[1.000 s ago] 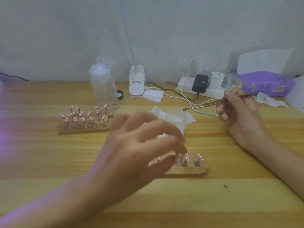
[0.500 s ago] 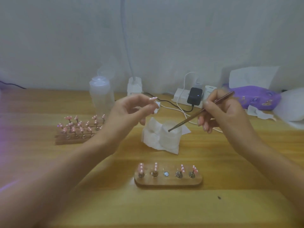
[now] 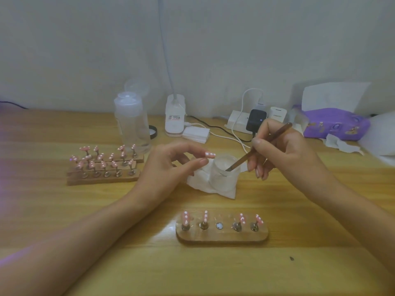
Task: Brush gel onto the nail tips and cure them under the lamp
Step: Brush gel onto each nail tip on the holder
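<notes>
My left hand (image 3: pixel 171 165) pinches a pink nail tip with white dots (image 3: pixel 210 154) between thumb and fingers, just left of a small clear jar (image 3: pixel 224 169) that stands on a white wipe (image 3: pixel 205 184). My right hand (image 3: pixel 282 150) grips a thin brown brush (image 3: pixel 256 148), whose tip dips into the jar's mouth. Near me lies a wooden stand (image 3: pixel 221 237) with several pink tips on pegs and a bare middle peg. The lamp's white base (image 3: pixel 175 116) stands at the back, its neck rising out of view.
Wooden stands (image 3: pixel 102 178) with several pink tips lie at the left. Behind them is a clear pump bottle (image 3: pixel 131 122). A power strip with chargers and cables (image 3: pixel 252 120), a stack of white pads (image 3: pixel 196 134) and a purple tissue pack (image 3: pixel 335 124) line the back.
My left hand lifted one nail tip off the near stand's middle peg and raised it beside the jar. My right hand brought the brush down, its tip now inside the jar.
</notes>
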